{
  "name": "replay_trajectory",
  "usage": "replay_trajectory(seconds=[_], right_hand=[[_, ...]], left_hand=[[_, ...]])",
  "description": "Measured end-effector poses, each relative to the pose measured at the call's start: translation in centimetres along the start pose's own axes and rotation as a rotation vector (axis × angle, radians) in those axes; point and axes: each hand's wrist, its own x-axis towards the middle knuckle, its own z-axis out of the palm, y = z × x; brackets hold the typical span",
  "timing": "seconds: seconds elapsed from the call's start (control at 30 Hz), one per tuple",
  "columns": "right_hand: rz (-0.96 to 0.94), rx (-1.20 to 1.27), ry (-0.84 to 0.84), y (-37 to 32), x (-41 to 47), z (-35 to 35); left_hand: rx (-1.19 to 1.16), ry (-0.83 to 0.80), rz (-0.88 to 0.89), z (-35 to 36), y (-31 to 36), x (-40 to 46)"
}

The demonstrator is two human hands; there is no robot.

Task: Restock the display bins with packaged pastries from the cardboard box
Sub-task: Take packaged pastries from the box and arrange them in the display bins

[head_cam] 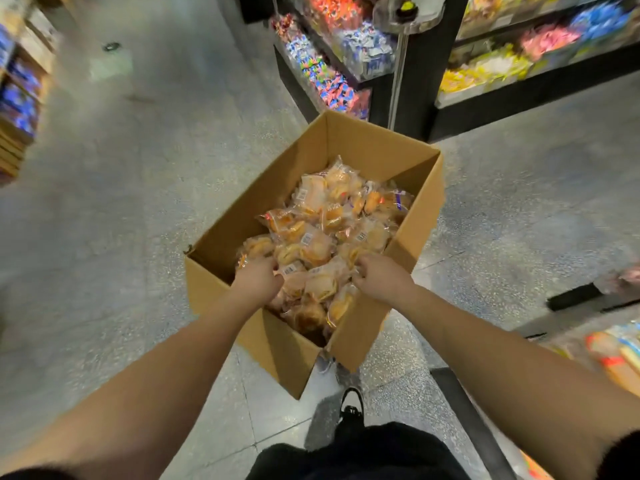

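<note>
An open cardboard box (370, 147) stands on the shop floor in front of me, filled with several clear-wrapped golden pastries (322, 244). Both my hands are down inside its near end. My left hand (258, 280) has its fingers curled into the packets at the left side of the pile. My right hand (379, 277) has its fingers curled around packets at the right side. The fingertips of both hands are hidden among the wrappers.
Dark display shelves (346, 64) with bins of colourful wrapped sweets stand behind the box and at the right. More shelving (20, 98) lines the left edge. A low bin with packaged goods (616, 355) sits at the lower right. My shoe (351, 405) is just below the box.
</note>
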Motion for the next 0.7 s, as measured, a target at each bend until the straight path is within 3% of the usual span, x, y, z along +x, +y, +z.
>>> replay_trajectory(seconds=[0.43,0.7], right_hand=[[0.113,-0.138,-0.094,-4.5,11.5,4.6],[0.312,-0.031,-0.055,-7.6,15.7,7.6]], left_hand=[[0.22,-0.096,-0.003,-0.4,-6.2,15.0],[0.234,-0.327,0.011,2.2,-7.9,21.5]])
